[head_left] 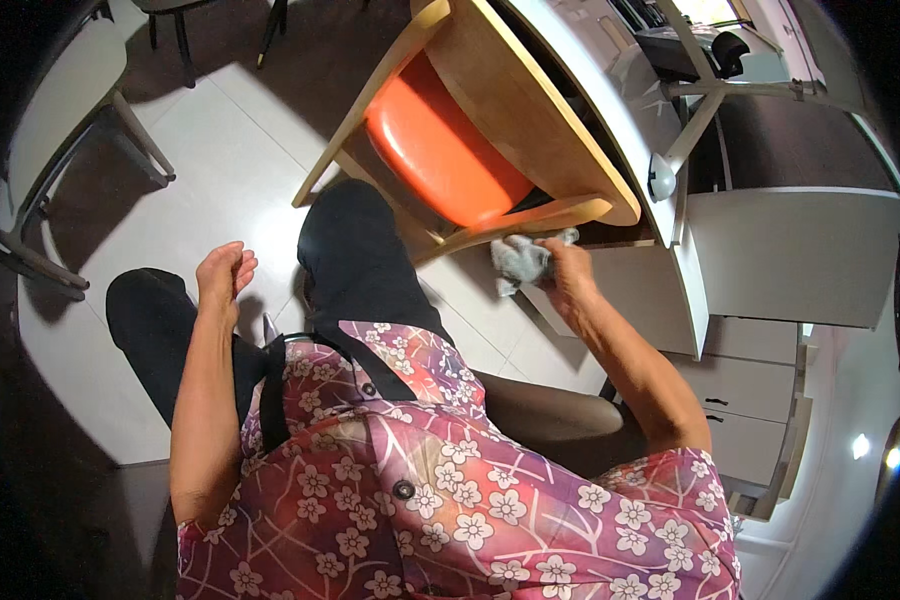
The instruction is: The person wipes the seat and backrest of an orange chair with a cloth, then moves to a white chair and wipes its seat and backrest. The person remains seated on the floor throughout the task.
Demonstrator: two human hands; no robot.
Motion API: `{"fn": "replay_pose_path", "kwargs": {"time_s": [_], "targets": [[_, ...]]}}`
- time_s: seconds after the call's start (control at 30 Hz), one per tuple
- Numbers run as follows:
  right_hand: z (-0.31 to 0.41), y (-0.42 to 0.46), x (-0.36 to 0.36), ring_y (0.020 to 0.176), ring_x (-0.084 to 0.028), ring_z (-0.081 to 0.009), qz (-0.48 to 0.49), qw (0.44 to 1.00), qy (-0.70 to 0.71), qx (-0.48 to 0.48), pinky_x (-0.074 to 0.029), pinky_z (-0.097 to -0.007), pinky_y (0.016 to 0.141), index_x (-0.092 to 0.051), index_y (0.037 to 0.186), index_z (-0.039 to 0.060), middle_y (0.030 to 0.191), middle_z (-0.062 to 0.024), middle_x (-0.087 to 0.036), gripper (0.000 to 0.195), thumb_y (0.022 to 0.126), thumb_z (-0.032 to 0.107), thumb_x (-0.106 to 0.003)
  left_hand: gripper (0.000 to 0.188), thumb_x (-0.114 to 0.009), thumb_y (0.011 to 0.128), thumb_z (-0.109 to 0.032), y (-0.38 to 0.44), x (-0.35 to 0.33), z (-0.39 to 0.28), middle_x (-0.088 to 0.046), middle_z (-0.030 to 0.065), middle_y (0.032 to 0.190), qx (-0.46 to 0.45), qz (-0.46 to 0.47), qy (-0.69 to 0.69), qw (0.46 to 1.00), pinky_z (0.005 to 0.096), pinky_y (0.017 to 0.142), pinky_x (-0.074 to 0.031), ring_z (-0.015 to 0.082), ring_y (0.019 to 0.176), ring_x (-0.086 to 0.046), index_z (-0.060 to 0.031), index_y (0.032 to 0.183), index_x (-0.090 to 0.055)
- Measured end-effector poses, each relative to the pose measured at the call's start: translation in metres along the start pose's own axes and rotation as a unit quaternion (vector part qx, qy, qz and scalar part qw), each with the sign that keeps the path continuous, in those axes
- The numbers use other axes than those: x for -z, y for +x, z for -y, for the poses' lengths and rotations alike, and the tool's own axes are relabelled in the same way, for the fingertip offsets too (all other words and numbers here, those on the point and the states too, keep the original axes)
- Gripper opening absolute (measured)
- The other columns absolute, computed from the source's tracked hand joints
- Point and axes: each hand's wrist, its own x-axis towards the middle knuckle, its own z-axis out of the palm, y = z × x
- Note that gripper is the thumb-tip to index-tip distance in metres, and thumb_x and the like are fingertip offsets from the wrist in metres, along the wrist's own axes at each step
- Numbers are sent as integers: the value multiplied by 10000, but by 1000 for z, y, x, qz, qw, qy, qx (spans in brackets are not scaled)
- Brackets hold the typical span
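Observation:
A crumpled grey-white cloth (pixel 521 261) is bunched in my right hand (pixel 572 271). That hand is beside the lower wooden rail of a chair (pixel 547 142) with a pale wooden back and an orange padded seat (pixel 439 146). I cannot tell whether the cloth touches the rail. My left hand (pixel 223 271) is held above my bent left knee, its fingers curled in, and nothing shows in it.
A white desk (pixel 607 82) stands behind the chair, with a white side panel (pixel 622 289) near my right hand. White drawers (pixel 750 405) are farther right. A beige chair (pixel 67 97) stands at the left on the tiled floor (pixel 217 180). A brown stool seat (pixel 551 405) is beneath me.

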Motion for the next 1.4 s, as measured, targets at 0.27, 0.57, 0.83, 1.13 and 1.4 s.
{"fn": "replay_pose_path", "kwargs": {"time_s": [0.27,0.57,0.83,1.13,1.4], "targets": [[-35,52,14,806,-647,-202,-61,986,-127,88,-549,-381,655,-582,1135,-42,1013,-125,-657,285,880,76,-627,222,-595,938,-153,-1,-8,2,-707,92,966,-2,13,2,1000,225,683,-575,150,826,-701,-47,1125,-648],[-52,65,-25,889,-704,-301,65,984,39,-158,-627,-497,781,-574,1166,-24,1042,-163,-672,266,925,68,-639,218,-568,937,-98,-12,-3,-6,-707,101,963,18,-24,-9,1000,223,659,-578,149,792,-701,-24,1129,-640],[17,-27,-2,954,-670,-268,-5,999,-42,9,-566,-476,831,-594,1140,9,1100,-120,-657,268,915,154,-608,221,-552,953,-100,-13,-4,-4,-710,102,978,21,-10,-26,999,226,669,-583,148,820,-708,-20,1142,-634],[-80,97,-1,762,-663,-245,21,997,9,-80,-575,-400,680,-613,1120,-34,1006,-128,-681,276,877,86,-664,224,-582,962,-116,-9,-12,-5,-706,106,973,23,-5,-34,999,226,671,-582,148,798,-701,-11,1152,-633],[6,-32,-12,942,-676,-276,-4,998,5,-64,-581,-452,830,-587,1128,-47,1068,-168,-658,252,952,124,-529,232,-580,954,-122,-6,-5,-2,-707,96,987,12,16,-34,999,229,677,-582,145,813,-703,-28,1159,-636]]}}
